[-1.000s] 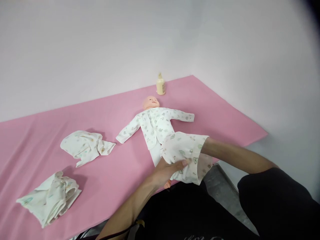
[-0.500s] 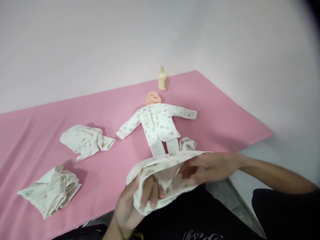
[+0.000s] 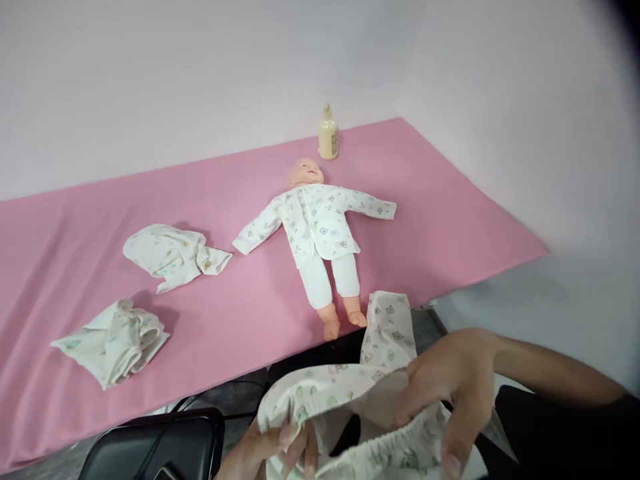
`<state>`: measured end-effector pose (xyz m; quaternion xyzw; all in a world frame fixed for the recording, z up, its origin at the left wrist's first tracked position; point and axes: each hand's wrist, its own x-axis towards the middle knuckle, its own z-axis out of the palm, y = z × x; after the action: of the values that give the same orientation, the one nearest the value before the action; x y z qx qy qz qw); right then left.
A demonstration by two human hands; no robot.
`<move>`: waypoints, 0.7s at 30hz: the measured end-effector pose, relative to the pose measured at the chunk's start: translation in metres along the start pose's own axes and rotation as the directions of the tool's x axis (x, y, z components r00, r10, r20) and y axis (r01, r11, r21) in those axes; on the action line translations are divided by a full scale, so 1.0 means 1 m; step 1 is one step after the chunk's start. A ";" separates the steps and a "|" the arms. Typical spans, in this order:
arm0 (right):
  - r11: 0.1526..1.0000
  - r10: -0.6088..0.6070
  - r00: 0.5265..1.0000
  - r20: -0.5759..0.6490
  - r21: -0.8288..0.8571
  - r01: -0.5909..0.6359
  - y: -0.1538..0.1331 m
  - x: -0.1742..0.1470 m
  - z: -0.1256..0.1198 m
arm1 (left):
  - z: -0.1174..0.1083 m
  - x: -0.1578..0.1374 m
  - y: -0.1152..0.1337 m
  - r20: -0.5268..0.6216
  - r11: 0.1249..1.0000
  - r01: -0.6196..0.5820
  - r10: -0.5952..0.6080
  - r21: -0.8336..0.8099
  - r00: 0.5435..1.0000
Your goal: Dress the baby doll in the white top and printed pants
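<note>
Pink table (image 3: 445, 220), doll (image 3: 320, 227) reaching front edge (image 3: 210, 385), left hand (image 3: 267, 447) and right hand (image 3: 461, 380) gripping pants (image 3: 325, 392) before it

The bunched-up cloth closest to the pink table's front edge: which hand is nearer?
Left. The left hand, gripping the patterned garment, is right of the bunched-up cloth and nearer the camera; the right hand, on the garment's other side, is much farther right.

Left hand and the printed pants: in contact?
Touching. The head view shows the left hand with fingers curled inside the opening of the printed pants, the cloth creased beside them.
</note>
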<state>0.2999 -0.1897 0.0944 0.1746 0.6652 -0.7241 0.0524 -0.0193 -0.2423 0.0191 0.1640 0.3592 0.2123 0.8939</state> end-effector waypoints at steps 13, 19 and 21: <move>0.961 0.026 0.375 -0.926 -0.080 -0.263 0.036 0.083 -0.059 | 0.015 0.070 -0.022 -0.225 0.897 -0.249 0.175 -0.365 0.959; 0.979 0.116 0.423 -0.898 0.032 -0.201 0.039 0.091 -0.070 | 0.022 0.077 -0.024 -0.252 0.875 -0.277 0.186 -0.397 0.950; 0.976 0.142 0.449 -0.882 0.048 -0.214 0.037 0.090 -0.069 | 0.022 0.078 -0.025 -0.289 0.856 -0.311 0.201 -0.413 0.936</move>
<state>0.2397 -0.1117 0.0266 0.5885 0.5999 -0.4973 -0.2155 0.0543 -0.2280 -0.0214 -0.0283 0.3779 0.4256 0.8217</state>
